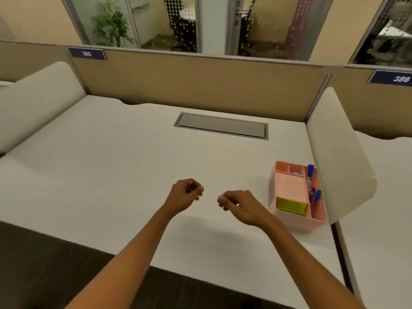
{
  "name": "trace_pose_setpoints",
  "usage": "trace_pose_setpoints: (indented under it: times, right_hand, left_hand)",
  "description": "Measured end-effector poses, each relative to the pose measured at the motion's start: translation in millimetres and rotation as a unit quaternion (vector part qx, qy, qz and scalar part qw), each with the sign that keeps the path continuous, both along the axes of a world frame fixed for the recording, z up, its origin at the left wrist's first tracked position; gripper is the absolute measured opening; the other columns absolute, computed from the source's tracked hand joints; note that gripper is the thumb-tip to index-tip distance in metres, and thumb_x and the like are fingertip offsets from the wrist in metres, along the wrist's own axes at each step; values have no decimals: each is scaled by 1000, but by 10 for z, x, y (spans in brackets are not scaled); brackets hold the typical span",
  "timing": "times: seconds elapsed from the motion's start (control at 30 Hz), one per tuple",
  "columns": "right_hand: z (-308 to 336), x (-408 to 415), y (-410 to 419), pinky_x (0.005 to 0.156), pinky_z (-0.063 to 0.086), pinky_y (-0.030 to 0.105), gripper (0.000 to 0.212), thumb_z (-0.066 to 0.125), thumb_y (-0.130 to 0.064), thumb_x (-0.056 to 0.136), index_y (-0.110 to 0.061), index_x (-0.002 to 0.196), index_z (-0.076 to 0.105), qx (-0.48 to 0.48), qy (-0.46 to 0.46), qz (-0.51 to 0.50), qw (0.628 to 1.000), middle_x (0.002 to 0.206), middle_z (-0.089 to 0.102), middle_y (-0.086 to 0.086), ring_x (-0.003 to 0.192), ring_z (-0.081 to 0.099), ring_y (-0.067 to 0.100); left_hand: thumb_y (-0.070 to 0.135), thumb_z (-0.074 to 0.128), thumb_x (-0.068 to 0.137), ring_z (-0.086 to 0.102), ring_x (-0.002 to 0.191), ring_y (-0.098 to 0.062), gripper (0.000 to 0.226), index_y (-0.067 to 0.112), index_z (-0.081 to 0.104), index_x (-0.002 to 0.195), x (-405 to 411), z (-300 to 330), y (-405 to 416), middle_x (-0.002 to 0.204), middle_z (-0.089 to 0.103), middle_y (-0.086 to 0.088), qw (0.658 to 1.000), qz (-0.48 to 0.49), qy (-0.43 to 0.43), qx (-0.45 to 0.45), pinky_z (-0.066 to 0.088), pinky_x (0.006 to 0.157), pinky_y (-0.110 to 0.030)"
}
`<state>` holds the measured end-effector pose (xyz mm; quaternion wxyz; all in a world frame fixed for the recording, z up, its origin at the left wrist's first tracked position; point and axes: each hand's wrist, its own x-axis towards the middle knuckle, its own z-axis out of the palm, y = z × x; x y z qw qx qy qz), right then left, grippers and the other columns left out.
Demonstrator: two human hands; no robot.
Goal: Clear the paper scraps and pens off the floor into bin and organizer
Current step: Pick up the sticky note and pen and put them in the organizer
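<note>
1. Head view: both bare hands hover over a white desk (111, 175). The left hand (186, 194) has its fingers curled loosely inward, thumb near the fingertips, with nothing visible in them.
2. The right hand (239, 205) is likewise loosely curled and holds nothing visible.
3. A pink organizer (296, 195) stands on the desk just right of the right hand, beside a white divider (338, 157).
4. Blue pens (312, 186) lie in its right compartment; green notes (291, 206) fill the near one.
5. A grey hatch (221, 126) sits at the desk's back.
</note>
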<state>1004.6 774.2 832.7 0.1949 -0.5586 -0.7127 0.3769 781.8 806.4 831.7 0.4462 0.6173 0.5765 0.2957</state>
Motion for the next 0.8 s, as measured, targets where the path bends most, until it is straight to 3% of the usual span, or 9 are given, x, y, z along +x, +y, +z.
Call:
trace_pose_setpoints:
  times: [0.23, 0.37, 0.47, 0.63, 0.8]
  right_hand:
    - [-357, -1449, -331, 74, 50, 13, 40, 40, -59, 95, -32, 102, 69, -27, 23, -20, 999, 91, 71, -20, 85, 67, -7]
    - [-455, -2254, -609, 75, 54, 20, 36, 38, -48, 100, -29, 104, 69, -104, 89, -61, 989, 97, 73, -14, 88, 70, -2]
    - [-468, -2747, -890, 74, 56, 21, 42, 36, -51, 100, -26, 104, 70, -152, 148, -102, 972, 98, 75, -9, 89, 72, 5]
    - [-615, -3329, -1342, 80, 59, 29, 53, 29, -57, 98, -22, 104, 69, -213, 179, -148, 949, 97, 76, -4, 88, 74, 11]
    - [-799, -3748, -1886, 72, 58, 29, 65, 24, -64, 95, -19, 103, 70, -253, 189, -193, 929, 94, 78, -2, 87, 74, 14]
  left_hand:
    - [25, 63, 88, 70, 72, -13, 10, 17, 68, 91, -1456, -377, -312, 83, 73, 1, 1000, -15, 13, -16, 47, 54, -10]
    - [27, 60, 90, 70, 73, -11, 14, 16, 68, 94, -2242, -460, -592, 84, 73, 1, 999, -15, 8, -36, 47, 54, -9]
    - [36, 50, 96, 70, 70, -11, 28, 16, 69, 90, -2734, -502, -860, 81, 74, 0, 998, 15, -1, -58, 47, 58, -15]
    - [42, 35, 100, 66, 62, -19, 48, 10, 68, 85, -3385, -711, -1297, 77, 72, -11, 985, 119, -76, -100, 45, 52, -24]
    - [47, 30, 99, 63, 63, -22, 57, 4, 66, 89, -3909, -940, -1937, 76, 70, -14, 977, 126, -113, -133, 42, 50, -28]
